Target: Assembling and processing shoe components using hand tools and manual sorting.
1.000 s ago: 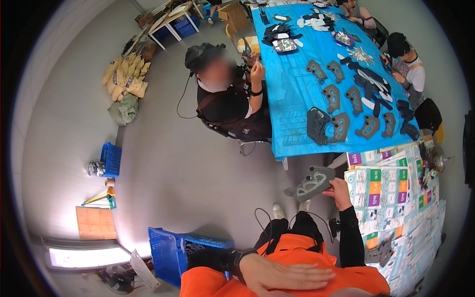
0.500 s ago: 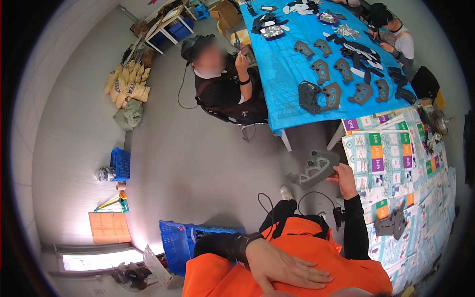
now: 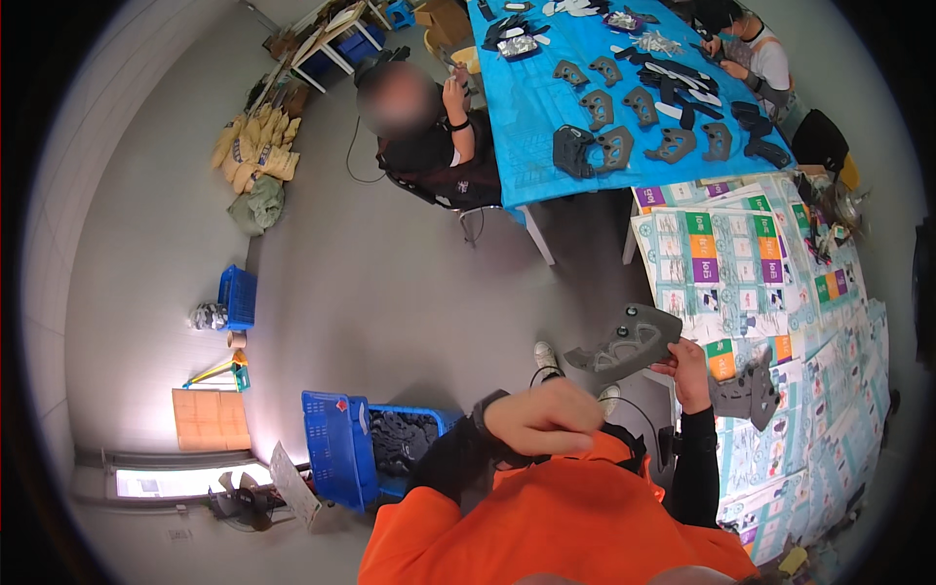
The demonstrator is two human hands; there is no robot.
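My right hand (image 3: pixel 685 375) pinches the right end of a grey, curved plastic part (image 3: pixel 624 343) with triangular cut-outs and dark round knobs. The part hangs in the air over the floor, beside the paper-covered table. In front of my orange top is my left hand (image 3: pixel 546 417), back of the hand up and fingers curled under; nothing shows in it. A second grey part (image 3: pixel 746 392) of similar shape lies on the printed sheets (image 3: pixel 673 283), just right of my right hand.
Several similar grey parts (image 3: pixel 673 144) and dark gloves (image 3: pixel 678 83) lie on the blue-covered table (image 3: pixel 536 146). One person (image 3: pixel 429 136) sits at its left side, another (image 3: pixel 756 58) at its far right. A blue crate (image 3: pixel 336 448) with dark items stands at my left.
My left hand has lifted off my chest, moved forward and curled its fingers. The part in my right hand has tipped slightly and shifted. The view has turned, bringing the crate's contents into sight.
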